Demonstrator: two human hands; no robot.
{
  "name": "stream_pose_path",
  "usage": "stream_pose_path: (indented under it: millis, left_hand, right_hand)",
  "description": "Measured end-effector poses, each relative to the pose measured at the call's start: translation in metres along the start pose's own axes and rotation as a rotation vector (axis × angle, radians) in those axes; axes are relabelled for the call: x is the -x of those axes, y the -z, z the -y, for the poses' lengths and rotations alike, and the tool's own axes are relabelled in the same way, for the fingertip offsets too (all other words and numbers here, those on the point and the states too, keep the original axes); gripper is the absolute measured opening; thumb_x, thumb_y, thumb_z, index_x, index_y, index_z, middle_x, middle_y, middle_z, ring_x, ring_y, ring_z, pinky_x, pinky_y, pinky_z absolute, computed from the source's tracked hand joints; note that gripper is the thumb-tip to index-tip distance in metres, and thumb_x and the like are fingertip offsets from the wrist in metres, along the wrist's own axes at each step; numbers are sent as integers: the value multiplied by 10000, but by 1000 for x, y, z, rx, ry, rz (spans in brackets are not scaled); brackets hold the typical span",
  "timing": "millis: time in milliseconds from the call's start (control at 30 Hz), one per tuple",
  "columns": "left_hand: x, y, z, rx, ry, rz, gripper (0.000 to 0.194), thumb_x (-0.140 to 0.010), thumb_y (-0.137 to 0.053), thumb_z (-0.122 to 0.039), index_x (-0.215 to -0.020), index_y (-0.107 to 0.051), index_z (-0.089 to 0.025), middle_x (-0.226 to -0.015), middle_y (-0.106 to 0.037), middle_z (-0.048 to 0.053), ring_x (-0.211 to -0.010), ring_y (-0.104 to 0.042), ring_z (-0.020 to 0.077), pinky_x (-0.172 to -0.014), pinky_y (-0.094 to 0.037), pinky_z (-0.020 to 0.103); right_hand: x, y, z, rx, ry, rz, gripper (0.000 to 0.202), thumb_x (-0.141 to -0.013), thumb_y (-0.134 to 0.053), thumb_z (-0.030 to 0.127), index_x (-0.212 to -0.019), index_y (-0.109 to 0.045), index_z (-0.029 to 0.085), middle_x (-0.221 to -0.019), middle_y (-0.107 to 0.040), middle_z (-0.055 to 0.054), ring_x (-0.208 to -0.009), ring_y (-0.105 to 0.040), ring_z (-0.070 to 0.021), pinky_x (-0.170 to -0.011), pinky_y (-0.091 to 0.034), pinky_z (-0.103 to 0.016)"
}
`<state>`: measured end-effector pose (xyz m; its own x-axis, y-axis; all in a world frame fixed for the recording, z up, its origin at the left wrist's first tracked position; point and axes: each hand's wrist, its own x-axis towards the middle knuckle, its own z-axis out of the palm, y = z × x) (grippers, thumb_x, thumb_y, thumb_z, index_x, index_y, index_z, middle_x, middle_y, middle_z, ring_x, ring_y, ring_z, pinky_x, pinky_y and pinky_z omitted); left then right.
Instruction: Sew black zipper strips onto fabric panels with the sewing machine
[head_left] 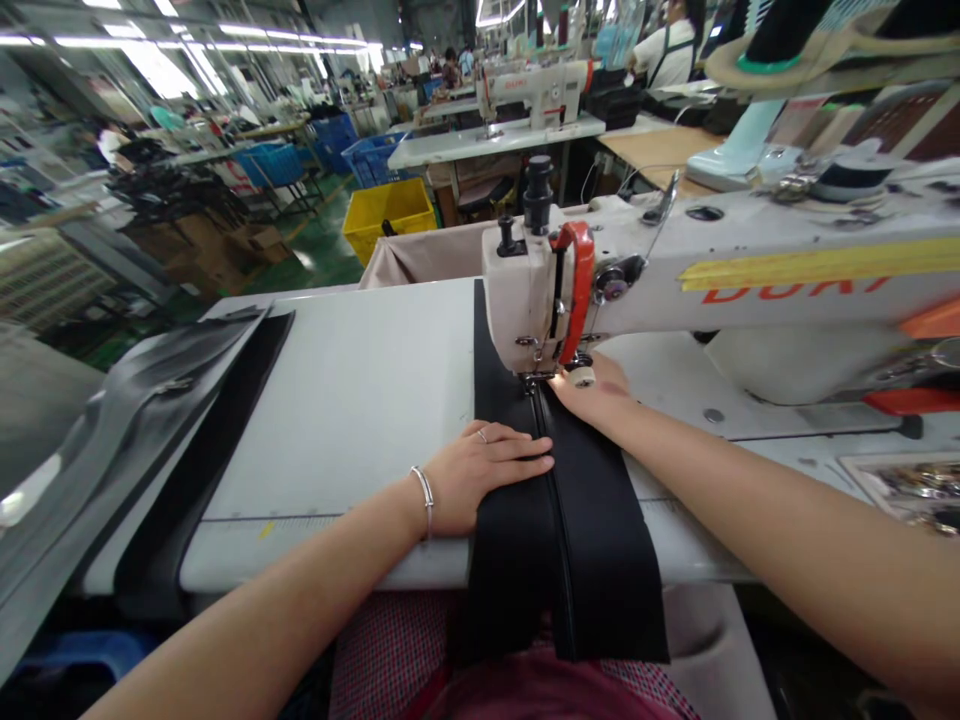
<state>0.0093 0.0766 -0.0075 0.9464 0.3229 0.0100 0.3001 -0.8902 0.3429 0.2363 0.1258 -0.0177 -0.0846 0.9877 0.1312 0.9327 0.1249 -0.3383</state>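
A long black strip of material (607, 530) with a zipper-like seam down its middle runs under the needle area of a white sewing machine (517, 290) and hangs over the table's front edge. My left hand (487, 465) lies flat on the strip's left part, fingers stretched out towards the seam. Beside the presser foot (536, 380), my right hand (600, 390) touches the strip on its right side. The machine head and the white round knob hide most of its fingers, so their grip is unclear.
More black and grey strips (202, 440) drape over the white table (337, 400) at the left. A tray of small metal parts (915, 480) sits at the right. Behind stand a yellow crate (390, 215), another sewing machine (532, 90) and a person (667, 55).
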Motion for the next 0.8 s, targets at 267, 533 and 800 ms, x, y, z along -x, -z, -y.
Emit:
stream_pose_path:
  millis: [267, 533, 800]
  left_hand:
    - [2, -6, 1, -104, 68, -25, 795, -733, -596, -279, -1457, -278, -201, -1517, -248, 117, -1392, -228, 285, -1144, -174, 481]
    - [1, -6, 2, -120, 57, -12, 780, -759, -566, -342, -1464, -262, -205, -1494, -305, 111, -1396, -232, 269, -1162, -136, 481]
    - [-1, -4, 3, -115, 65, -15, 724, -777, -552, -358, -1442, -321, -191, -1485, -325, 108, -1391, -246, 259, -1172, -123, 470]
  right_hand:
    - [58, 8, -11, 28, 455, -14, 252, -905, -504, 273, -1119, -630, 228, -1140, -620, -71, -1079, -525, -241, -831, -475, -362]
    - [72, 5, -13, -111, 614, -41, 234, -858, -541, 161, -1064, -641, 209, -1105, -632, -73, -1061, -543, -219, -831, -515, -384]
    - [70, 3, -15, -125, 625, -22, 264, -842, -538, 131, -1083, -624, 196, -1133, -625, -71, -1080, -529, -225, -868, -506, -401]
